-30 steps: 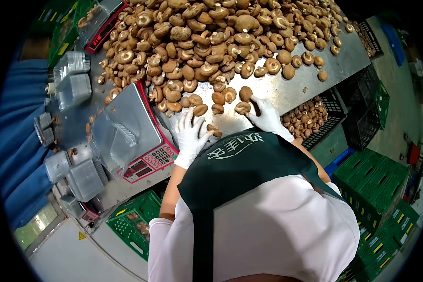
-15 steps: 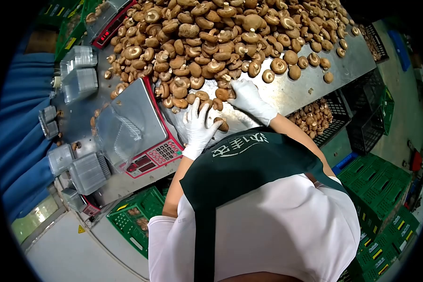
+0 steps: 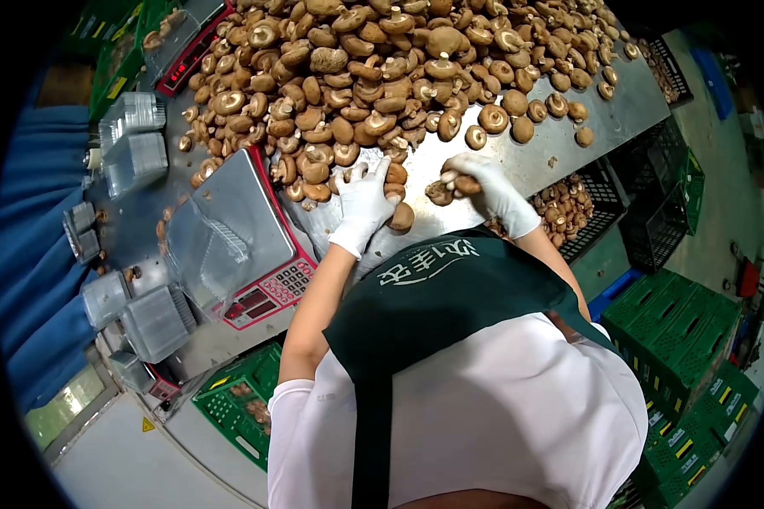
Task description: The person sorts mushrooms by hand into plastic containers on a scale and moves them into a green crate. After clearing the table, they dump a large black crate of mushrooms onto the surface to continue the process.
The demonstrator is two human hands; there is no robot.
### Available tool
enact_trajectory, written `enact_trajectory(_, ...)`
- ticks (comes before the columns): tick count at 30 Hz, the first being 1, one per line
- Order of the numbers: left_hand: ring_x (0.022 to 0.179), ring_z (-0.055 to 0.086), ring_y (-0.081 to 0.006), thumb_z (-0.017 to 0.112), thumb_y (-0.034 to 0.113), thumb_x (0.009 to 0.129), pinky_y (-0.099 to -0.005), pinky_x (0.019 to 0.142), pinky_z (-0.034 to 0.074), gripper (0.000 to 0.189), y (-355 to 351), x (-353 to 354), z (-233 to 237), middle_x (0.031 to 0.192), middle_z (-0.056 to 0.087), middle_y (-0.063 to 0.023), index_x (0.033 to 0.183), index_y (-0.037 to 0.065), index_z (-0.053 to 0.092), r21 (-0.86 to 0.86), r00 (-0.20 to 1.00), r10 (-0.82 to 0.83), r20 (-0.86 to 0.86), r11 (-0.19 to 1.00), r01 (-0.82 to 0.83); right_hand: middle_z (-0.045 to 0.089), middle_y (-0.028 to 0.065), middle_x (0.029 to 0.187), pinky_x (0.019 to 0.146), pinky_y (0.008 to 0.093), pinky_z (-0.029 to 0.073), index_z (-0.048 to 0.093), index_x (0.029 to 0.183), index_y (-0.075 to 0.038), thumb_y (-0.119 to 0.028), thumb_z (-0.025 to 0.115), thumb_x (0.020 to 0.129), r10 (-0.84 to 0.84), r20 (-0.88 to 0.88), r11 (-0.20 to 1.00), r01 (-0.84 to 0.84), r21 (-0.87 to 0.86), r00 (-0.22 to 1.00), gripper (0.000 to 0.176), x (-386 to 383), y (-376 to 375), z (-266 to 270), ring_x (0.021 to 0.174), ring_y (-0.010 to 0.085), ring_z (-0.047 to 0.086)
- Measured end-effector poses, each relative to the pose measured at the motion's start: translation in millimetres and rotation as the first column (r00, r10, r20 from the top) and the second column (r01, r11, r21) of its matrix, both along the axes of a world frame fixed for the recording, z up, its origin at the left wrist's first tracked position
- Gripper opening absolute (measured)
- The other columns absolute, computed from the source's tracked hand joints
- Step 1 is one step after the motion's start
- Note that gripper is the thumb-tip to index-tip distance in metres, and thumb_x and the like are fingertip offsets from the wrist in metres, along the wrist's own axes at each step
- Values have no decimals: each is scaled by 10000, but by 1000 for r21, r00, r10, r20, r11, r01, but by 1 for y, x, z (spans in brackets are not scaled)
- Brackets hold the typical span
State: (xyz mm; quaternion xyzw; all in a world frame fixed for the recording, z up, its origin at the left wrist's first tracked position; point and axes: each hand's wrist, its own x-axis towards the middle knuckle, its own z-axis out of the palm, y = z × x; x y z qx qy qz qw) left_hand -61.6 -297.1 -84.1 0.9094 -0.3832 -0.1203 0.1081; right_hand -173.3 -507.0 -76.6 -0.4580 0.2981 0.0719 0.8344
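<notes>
A large heap of brown shiitake mushrooms (image 3: 348, 76) covers the back of the metal table. My left hand (image 3: 363, 205), in a white glove, has its fingers spread at the heap's front edge. Its index finger and thumb rest against a few mushrooms (image 3: 396, 175), and one round-capped mushroom (image 3: 401, 217) lies by the thumb. To the right, my gloved right hand (image 3: 488, 188) is closed around mushrooms (image 3: 439, 193), with one brown cap between its fingers and another beyond the fingertips. The palm side of this hand is hidden.
A red-edged scale (image 3: 233, 204) with a clear plastic container (image 3: 204, 246) on it stands left of my hands. More clear containers (image 3: 157, 322) line the table's left side. Black crates (image 3: 598, 204) stand at the right, one with mushrooms; stacked green crates (image 3: 671, 331) are beyond.
My right hand has moved right and toward me, away from the heap, with mushrooms in it. My left hand has shifted slightly forward and right, against the mushrooms at the front.
</notes>
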Motion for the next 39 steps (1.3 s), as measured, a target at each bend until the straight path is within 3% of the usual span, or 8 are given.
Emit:
enact_trajectory(8, 1012, 528, -223, 729, 264, 635, -422, 911, 284, 468, 7, -18, -2, 969, 622, -30, 1070, 162, 591, -344, 995, 35, 91, 939, -1, 583, 201, 1206, 908, 295, 475, 439, 1290, 76, -161, 698, 767, 357, 54, 825, -287, -487, 933, 630, 18, 41, 9, 1128, 240, 565)
enact_trajectory(15, 895, 547, -242, 740, 137, 645, -371, 812, 382, 306, 6, -21, 0, 871, 608, -49, 934, 120, 644, -558, 999, 18, 51, 830, 14, 659, 198, 938, 755, 398, 508, 506, 1265, -96, -286, 663, 719, 554, -318, 202, -495, -845, 769, 599, 37, 58, 17, 873, 354, 634)
enact_trajectory(24, 947, 612, -231, 721, 44, 724, -315, 806, 485, 359, 4, -25, 11, 990, 642, -110, 1073, 44, 634, -598, 953, 62, -298, 766, -237, 660, 172, 900, 750, 387, 510, 571, 1086, -74, -302, 757, 651, 557, -372, 113, -512, -852, 742, 526, 46, 43, 31, 833, 326, 644)
enact_trajectory(26, 1007, 603, -215, 664, 26, 789, -312, 844, 483, 338, 1, -28, 12, 1049, 637, -108, 1123, 33, 613, -589, 638, -155, -754, 589, -553, 662, 161, 894, 748, 373, 513, 576, 1068, -73, -298, 764, 651, 537, -370, 135, -510, -849, 758, 510, 26, 29, 32, 818, 306, 651)
enact_trajectory(28, 1049, 588, -213, 618, 19, 831, -308, 886, 473, 337, -2, -22, 25, 1096, 626, -109, 1167, 30, 593, -579, 642, -185, -744, 657, -482, 665, 137, 895, 750, 343, 515, 582, 1053, -67, -275, 769, 658, 477, -169, 395, -382, -835, 862, 484, -4, 11, 33, 801, 249, 657)
enact_trajectory(31, 1041, 590, -278, 661, 33, 791, -319, 905, 463, 373, -12, -6, 30, 1096, 623, -126, 1159, 55, 604, -702, 991, -32, -131, 709, -70, 671, 141, 856, 763, 357, 518, 585, 1066, -69, -274, 744, 652, 186, -300, 427, -352, -833, 936, 489, -52, -33, 71, 827, 293, 661)
enact_trajectory(36, 1189, 455, -310, 661, 45, 733, -409, 1006, 331, 587, -25, 32, 26, 1322, 472, -130, 1287, 151, 499, -410, 959, 10, 283, 905, 111, 641, 160, 1065, 858, 387, 488, 570, 1139, -53, -199, 672, 708, -71, -635, -233, -632, -739, 769, 466, -115, -98, 67, 1011, 317, 600)
enact_trajectory(39, 1083, 526, -248, 636, 63, 742, -381, 919, 365, 541, -21, 47, 12, 1214, 548, -91, 1260, 164, 518, -338, 929, -26, 368, 928, 160, 612, 187, 1122, 872, 396, 474, 581, 1141, -54, -144, 612, 740, -65, -512, -223, -512, -829, 857, 412, -89, -87, 59, 1052, 297, 579)
